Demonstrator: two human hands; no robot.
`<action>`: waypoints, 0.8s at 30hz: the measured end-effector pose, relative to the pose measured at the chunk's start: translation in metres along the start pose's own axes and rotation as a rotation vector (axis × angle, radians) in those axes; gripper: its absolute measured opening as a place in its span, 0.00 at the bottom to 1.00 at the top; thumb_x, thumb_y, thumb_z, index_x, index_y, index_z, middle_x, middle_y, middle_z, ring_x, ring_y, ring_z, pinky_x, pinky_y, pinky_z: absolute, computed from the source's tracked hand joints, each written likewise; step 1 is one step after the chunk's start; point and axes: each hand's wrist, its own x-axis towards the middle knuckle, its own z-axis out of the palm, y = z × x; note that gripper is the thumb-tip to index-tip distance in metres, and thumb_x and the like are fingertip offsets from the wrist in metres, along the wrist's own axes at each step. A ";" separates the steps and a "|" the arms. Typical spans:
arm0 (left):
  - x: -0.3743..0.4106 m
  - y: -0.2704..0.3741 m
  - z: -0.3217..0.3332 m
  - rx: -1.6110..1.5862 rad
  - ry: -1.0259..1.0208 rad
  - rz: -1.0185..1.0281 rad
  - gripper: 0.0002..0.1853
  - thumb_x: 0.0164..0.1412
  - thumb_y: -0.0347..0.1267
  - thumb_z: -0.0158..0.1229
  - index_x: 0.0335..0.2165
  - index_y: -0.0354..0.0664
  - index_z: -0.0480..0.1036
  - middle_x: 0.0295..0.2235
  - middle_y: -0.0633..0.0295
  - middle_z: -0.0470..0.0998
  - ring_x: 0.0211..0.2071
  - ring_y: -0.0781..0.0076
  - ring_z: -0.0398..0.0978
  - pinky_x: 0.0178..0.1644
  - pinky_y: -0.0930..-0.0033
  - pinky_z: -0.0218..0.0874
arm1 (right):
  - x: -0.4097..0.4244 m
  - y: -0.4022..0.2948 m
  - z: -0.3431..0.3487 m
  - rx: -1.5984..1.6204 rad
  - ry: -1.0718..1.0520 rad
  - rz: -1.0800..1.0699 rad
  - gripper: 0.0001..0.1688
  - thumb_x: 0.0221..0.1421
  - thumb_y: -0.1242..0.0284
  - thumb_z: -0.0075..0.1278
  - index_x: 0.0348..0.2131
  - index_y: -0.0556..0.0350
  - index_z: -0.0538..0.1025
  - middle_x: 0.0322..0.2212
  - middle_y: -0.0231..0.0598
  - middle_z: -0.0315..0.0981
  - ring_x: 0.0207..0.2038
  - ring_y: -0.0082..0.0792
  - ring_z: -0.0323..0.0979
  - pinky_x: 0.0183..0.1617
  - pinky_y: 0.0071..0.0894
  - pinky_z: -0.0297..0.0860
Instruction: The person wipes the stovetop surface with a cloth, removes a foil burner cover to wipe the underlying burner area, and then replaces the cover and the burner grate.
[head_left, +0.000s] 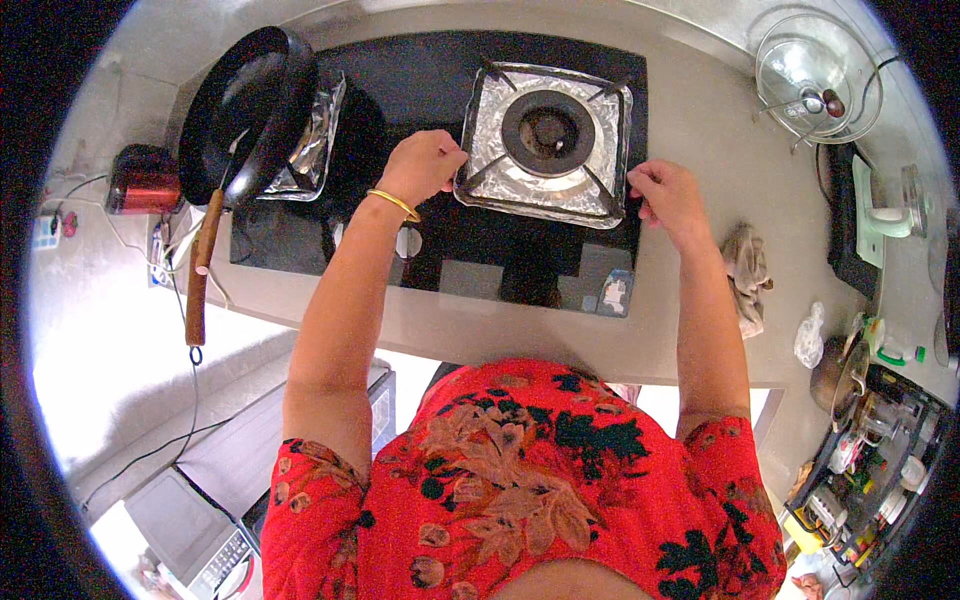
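Note:
A gas burner (548, 133) on the black glass cooktop (480, 259) lies in front of me. Crinkled aluminium foil (491, 120) lines the square around it, beneath a dark pan support (498, 171). My left hand (424, 168), with a gold bangle (394, 202) on the wrist, pinches the left edge of this foil-lined square. At its right edge my right hand (667, 196) pinches with bent fingers. Whether the fingertips grip foil alone or the support's rim too is hard to see.
A black wok (262, 97) and a wooden-handled utensil (209, 229) rest over the left burner's foil (307, 161). The wok's handle (196, 300) overhangs the counter. On the right are a glass lid (795, 67), a rag (745, 270), a plastic bag (809, 336) and a crowded rack (814, 487).

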 end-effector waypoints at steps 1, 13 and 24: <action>-0.003 -0.001 0.001 -0.024 0.004 0.012 0.12 0.62 0.39 0.58 0.30 0.41 0.76 0.20 0.66 0.76 0.19 0.76 0.74 0.20 0.74 0.65 | -0.002 -0.003 0.004 0.063 0.000 -0.005 0.13 0.62 0.67 0.53 0.39 0.59 0.79 0.27 0.34 0.77 0.19 0.22 0.72 0.18 0.23 0.67; -0.037 -0.008 0.009 0.135 0.380 0.189 0.09 0.61 0.35 0.61 0.33 0.40 0.77 0.28 0.59 0.80 0.31 0.64 0.81 0.32 0.66 0.71 | -0.029 0.006 0.013 0.172 0.005 -0.029 0.13 0.62 0.67 0.53 0.39 0.59 0.79 0.26 0.32 0.77 0.19 0.21 0.71 0.19 0.21 0.68; -0.106 0.042 0.081 0.053 0.534 0.670 0.05 0.53 0.24 0.65 0.30 0.42 0.77 0.29 0.58 0.78 0.29 0.59 0.77 0.33 0.63 0.70 | -0.018 0.014 0.017 0.097 0.019 -0.008 0.13 0.59 0.65 0.53 0.35 0.57 0.79 0.21 0.33 0.76 0.17 0.24 0.72 0.19 0.26 0.70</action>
